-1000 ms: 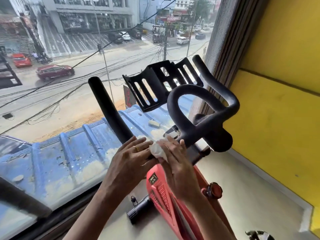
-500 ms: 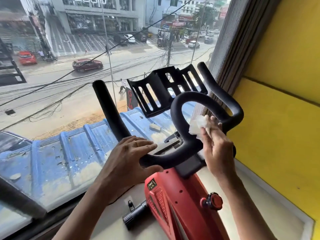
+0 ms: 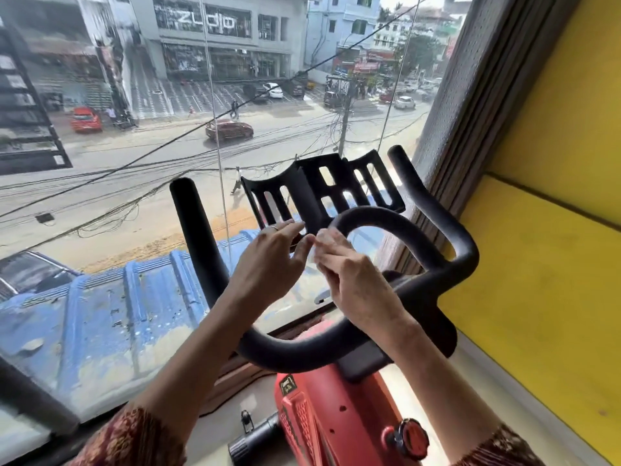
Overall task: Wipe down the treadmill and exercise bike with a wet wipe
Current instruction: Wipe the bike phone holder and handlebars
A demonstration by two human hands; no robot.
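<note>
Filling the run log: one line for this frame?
target: exercise bike | right hand: holds wet wipe by handlebar loop | left hand: fingertips at wipe, grip unclear

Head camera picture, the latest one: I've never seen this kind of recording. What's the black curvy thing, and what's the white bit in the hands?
The camera sits on a person's head, looking down at their hands. The black curved tubing is the handlebar of a red exercise bike, beside a window over a street. The slotted black tray behind is a tablet holder. The right hand pinches a white wet wipe at the handlebar's inner loop. The left hand reaches in beside it, fingers relaxed; whether it touches the wipe is unclear.
</note>
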